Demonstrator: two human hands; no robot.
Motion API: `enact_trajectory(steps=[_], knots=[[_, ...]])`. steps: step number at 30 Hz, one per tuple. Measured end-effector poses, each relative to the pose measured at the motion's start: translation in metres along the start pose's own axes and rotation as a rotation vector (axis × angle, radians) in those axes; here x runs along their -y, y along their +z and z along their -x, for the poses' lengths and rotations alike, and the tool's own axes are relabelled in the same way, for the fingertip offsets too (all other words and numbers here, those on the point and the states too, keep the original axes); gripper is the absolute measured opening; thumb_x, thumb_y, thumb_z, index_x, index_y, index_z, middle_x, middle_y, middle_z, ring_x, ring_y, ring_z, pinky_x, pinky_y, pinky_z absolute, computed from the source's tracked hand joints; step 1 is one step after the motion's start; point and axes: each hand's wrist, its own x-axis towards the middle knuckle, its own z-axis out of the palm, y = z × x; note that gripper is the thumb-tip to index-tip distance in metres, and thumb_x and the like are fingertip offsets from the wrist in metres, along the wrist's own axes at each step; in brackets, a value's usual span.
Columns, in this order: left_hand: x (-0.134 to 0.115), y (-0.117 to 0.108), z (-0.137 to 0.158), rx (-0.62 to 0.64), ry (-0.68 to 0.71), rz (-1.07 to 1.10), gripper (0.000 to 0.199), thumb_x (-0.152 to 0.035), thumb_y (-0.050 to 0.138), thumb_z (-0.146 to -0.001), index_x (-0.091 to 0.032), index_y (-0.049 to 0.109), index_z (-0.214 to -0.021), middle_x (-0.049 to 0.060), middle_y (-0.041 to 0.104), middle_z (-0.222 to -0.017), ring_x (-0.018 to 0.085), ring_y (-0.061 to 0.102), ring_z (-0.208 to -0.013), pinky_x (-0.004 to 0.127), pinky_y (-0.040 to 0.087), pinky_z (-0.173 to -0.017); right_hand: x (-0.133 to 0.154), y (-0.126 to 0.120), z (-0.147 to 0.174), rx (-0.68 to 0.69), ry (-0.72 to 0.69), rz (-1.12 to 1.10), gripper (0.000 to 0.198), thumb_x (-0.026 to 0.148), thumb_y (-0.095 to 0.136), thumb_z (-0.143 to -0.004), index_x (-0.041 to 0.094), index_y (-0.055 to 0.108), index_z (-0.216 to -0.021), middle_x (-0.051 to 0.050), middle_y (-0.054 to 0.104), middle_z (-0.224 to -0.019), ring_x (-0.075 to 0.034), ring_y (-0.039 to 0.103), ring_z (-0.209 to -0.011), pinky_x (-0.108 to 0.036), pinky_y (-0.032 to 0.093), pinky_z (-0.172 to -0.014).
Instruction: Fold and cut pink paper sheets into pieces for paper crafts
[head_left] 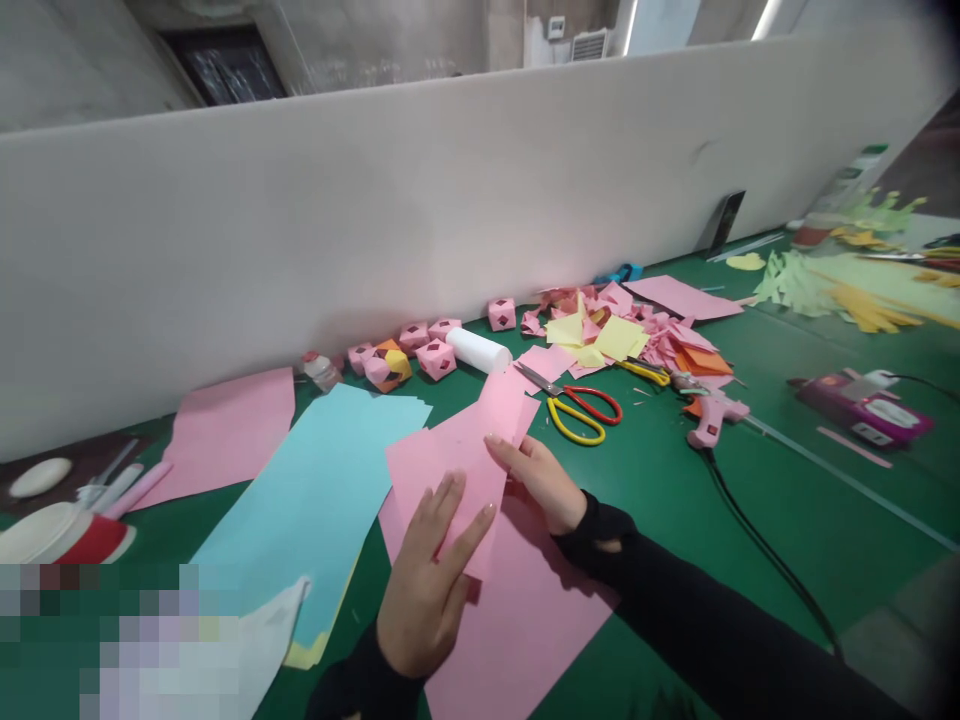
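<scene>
My left hand [424, 580] rests on a sheet of pink paper [427, 452] with its fingers stretched out and spread. At the right edge of that sheet my right hand [544, 482] pinches the paper between thumb and fingers; the fingertips underneath are hidden. The pinched part curls upward near its top. Under both hands lies a larger pink sheet [529, 630] on the green table. Just beyond my right hand are scissors [562, 400] with one red and one yellow handle, their blades apart.
Blue sheets [322, 480] lie to the left. Folded pink paper shapes [436, 360] and a white roll [480, 350] stand along the white partition [375, 220]. Paper scraps [615, 335] are heaped behind the scissors. A pink glue gun [712, 415] with a black cord lies right, near a purple box [862, 408].
</scene>
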Motion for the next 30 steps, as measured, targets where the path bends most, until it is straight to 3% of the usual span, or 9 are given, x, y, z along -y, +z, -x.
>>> enact_trajectory(steps=[5,7,11,14,18,22,24,26,30], knots=[[-0.008,-0.002,0.003,0.012,-0.158,0.305,0.056,-0.021,0.044,-0.085,-0.036,0.045,-0.138,-0.002,0.013,-0.159,0.035,0.022,-0.142,0.046,0.051,-0.093,0.007,-0.005,-0.005,-0.064,-0.056,0.028,0.034,0.045,0.078,-0.067,0.015,0.066,-0.080,0.000,0.065,-0.067,-0.013,0.059,-0.062,-0.026,0.049,-0.067],[-0.010,-0.005,0.002,-0.031,-0.240,0.453,0.049,-0.030,0.042,-0.087,-0.033,0.051,-0.135,-0.001,0.018,-0.158,0.036,0.021,-0.142,0.049,0.047,-0.098,0.009,-0.006,-0.005,-0.068,-0.056,0.036,0.033,0.043,0.080,-0.065,0.015,0.065,-0.075,0.002,0.062,-0.062,-0.012,0.058,-0.061,-0.026,0.049,-0.067],[-0.008,-0.012,-0.004,-0.192,-0.489,0.656,0.045,-0.039,0.047,-0.084,-0.028,0.060,-0.126,0.004,0.037,-0.150,0.035,0.026,-0.140,0.052,0.025,-0.113,0.007,-0.006,-0.003,-0.041,0.030,0.083,0.039,0.047,0.078,-0.065,0.013,0.066,-0.081,0.000,0.064,-0.066,-0.011,0.057,-0.056,-0.026,0.050,-0.058],[-0.006,-0.015,-0.007,-0.368,-0.720,0.954,0.056,-0.030,0.054,-0.075,-0.029,0.052,-0.131,0.005,0.047,-0.143,0.034,0.040,-0.132,0.049,0.038,-0.106,0.002,-0.006,-0.001,0.002,0.103,0.143,0.045,0.051,0.076,-0.065,0.013,0.066,-0.084,-0.002,0.065,-0.067,-0.011,0.058,-0.052,-0.025,0.051,-0.052],[0.000,-0.018,-0.010,-0.515,-0.864,1.318,0.070,-0.016,0.051,-0.059,-0.024,0.053,-0.128,0.008,0.060,-0.127,0.032,0.054,-0.119,0.047,0.045,-0.099,0.001,-0.005,0.000,0.035,0.110,0.134,0.043,0.050,0.076,-0.066,0.012,0.067,-0.083,-0.004,0.067,-0.069,-0.011,0.061,-0.053,-0.025,0.055,-0.055],[0.010,-0.022,-0.013,-0.614,-0.969,1.393,0.050,-0.019,0.051,-0.061,-0.017,0.064,-0.109,0.011,0.066,-0.116,0.031,0.057,-0.114,0.044,0.048,-0.095,0.005,-0.007,-0.001,0.054,0.109,0.122,0.039,0.047,0.076,-0.067,0.012,0.067,-0.083,-0.004,0.068,-0.069,-0.012,0.064,-0.056,-0.024,0.056,-0.056],[0.015,-0.023,-0.014,-0.587,-1.007,1.417,0.038,-0.030,0.053,-0.072,-0.016,0.065,-0.106,0.012,0.067,-0.111,0.028,0.061,-0.105,0.042,0.050,-0.090,0.006,-0.009,0.000,0.109,0.145,0.156,0.039,0.046,0.076,-0.068,0.012,0.068,-0.084,-0.005,0.069,-0.070,-0.013,0.065,-0.057,-0.025,0.057,-0.055],[0.019,-0.022,-0.013,-0.494,-1.003,1.426,0.043,-0.047,0.054,-0.079,-0.016,0.065,-0.106,0.011,0.069,-0.099,0.026,0.065,-0.093,0.039,0.052,-0.083,0.005,-0.012,0.002,0.222,0.214,0.206,0.038,0.046,0.075,-0.069,0.011,0.067,-0.081,-0.006,0.070,-0.070,-0.014,0.066,-0.057,-0.026,0.056,-0.054],[0.019,-0.016,-0.010,-0.241,-0.870,1.284,0.051,-0.060,0.061,-0.075,-0.016,0.066,-0.102,0.011,0.069,-0.092,0.025,0.066,-0.086,0.035,0.054,-0.075,-0.001,-0.015,0.006,0.493,0.344,0.324,0.035,0.045,0.072,-0.073,0.010,0.065,-0.075,-0.005,0.069,-0.067,-0.013,0.064,-0.052,-0.024,0.054,-0.051]])
